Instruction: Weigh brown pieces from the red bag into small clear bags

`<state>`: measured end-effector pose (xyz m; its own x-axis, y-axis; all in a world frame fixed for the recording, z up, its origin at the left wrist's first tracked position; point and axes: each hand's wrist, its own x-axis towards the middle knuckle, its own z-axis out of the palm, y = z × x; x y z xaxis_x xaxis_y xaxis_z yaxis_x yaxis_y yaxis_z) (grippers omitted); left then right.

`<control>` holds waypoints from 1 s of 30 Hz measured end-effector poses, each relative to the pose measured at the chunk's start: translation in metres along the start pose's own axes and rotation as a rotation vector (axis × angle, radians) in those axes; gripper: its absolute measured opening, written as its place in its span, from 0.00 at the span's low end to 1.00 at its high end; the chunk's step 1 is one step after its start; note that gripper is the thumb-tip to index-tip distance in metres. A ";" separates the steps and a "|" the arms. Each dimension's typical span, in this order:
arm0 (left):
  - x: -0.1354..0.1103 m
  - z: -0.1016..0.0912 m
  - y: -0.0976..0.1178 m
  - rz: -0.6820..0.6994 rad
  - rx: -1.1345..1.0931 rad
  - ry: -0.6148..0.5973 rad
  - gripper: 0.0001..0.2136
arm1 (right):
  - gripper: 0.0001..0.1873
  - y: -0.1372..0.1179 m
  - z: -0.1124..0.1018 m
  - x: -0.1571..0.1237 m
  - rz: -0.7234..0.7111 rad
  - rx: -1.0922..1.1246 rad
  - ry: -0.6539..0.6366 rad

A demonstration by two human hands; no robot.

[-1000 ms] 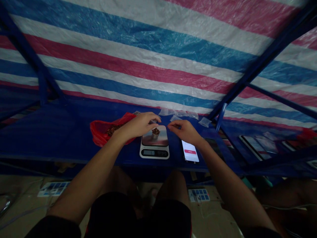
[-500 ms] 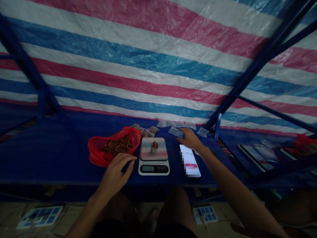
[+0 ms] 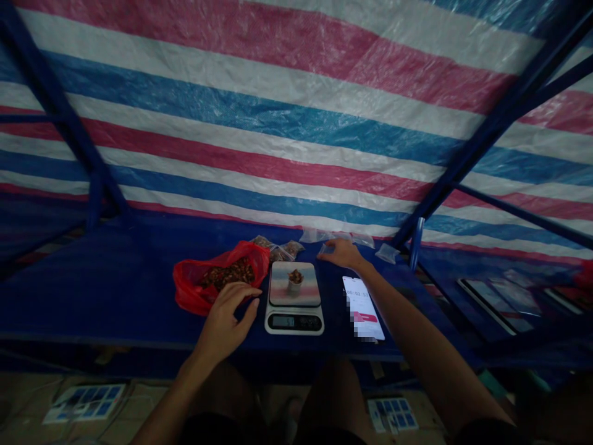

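My right hand (image 3: pixel 341 253) reaches to the back of the table, its fingers curled over a small clear plastic bag (image 3: pixel 327 248) and covering part of it. My left hand (image 3: pixel 227 318) is open and holds nothing, thumb and fingers apart, between a red plastic bag (image 3: pixel 188 287) and a digital scale (image 3: pixel 296 303). Inside the red bag lies a heap of small brown pieces (image 3: pixel 231 272), perhaps dried spice or nuts. On the scale's plate stands a small light cup (image 3: pixel 294 287) heaped with the same brown pieces. The display appears to read 51.
Behind the scale lie several clear bags filled with brown pieces (image 3: pixel 280 252). More flat clear bags (image 3: pixel 364 240) lie along the back, one (image 3: pixel 387 253) near the blue post (image 3: pixel 417 241). A phone showing a timer (image 3: pixel 364 309) lies right of the scale. Striped sheeting rises behind the table.
My right hand has moved slightly left and down over the clear bag, and its fingers now cover more of it. My left hand stays beside the scale. The camera view has shifted slightly.
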<state>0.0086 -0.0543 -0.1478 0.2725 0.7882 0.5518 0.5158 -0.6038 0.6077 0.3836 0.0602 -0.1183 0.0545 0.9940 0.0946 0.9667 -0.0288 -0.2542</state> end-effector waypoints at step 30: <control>0.062 -0.014 0.022 0.019 -0.105 -0.201 0.25 | 0.21 -0.107 -0.033 -0.102 -0.438 0.767 0.160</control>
<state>0.0249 -0.0203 -0.0925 0.4432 0.7779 0.4455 0.4242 -0.6198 0.6602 0.2826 -0.0420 -0.0694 -0.1900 0.8711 0.4528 0.4795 0.4848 -0.7315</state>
